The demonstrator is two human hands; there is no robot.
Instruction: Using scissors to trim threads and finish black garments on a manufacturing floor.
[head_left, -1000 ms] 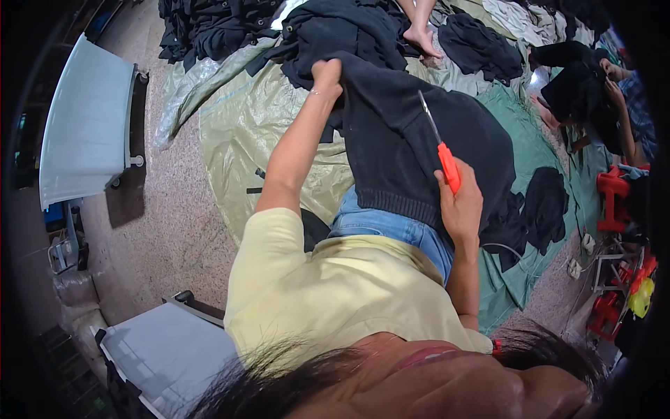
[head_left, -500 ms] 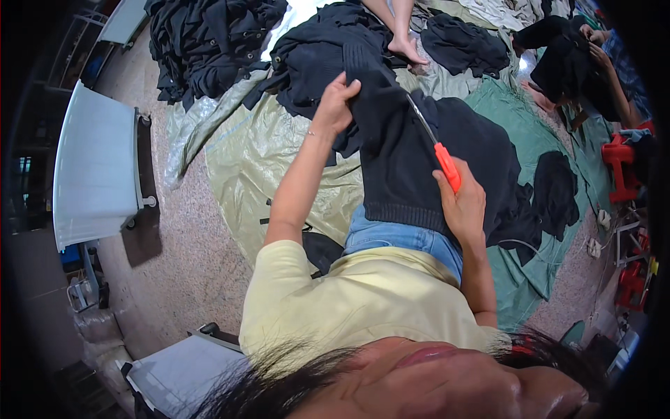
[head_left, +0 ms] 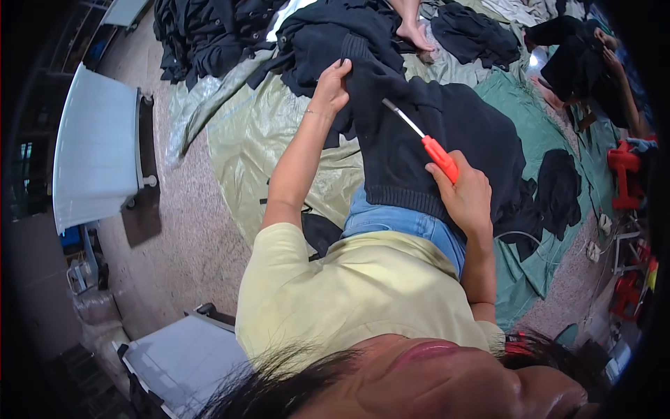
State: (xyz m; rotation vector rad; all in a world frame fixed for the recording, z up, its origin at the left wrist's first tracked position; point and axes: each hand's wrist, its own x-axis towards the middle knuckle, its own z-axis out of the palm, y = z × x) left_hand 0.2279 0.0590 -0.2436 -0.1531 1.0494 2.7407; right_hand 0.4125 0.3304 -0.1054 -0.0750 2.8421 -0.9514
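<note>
A white cart (head_left: 98,150) on wheels stands on the speckled floor (head_left: 185,244) at the left of my remote view, a grey-white panel (head_left: 188,359) nearer the lower edge. A yellowish sheet (head_left: 241,150) and a green sheet (head_left: 516,286) spread wide; a bare foot (head_left: 416,35) shows at top, a co-worker's forearm (head_left: 632,115) upper right, above a red stool (head_left: 623,171).

The head view's wide fisheye looks down the torso (head_left: 363,286) to the nearby hands (head_left: 332,86).
</note>
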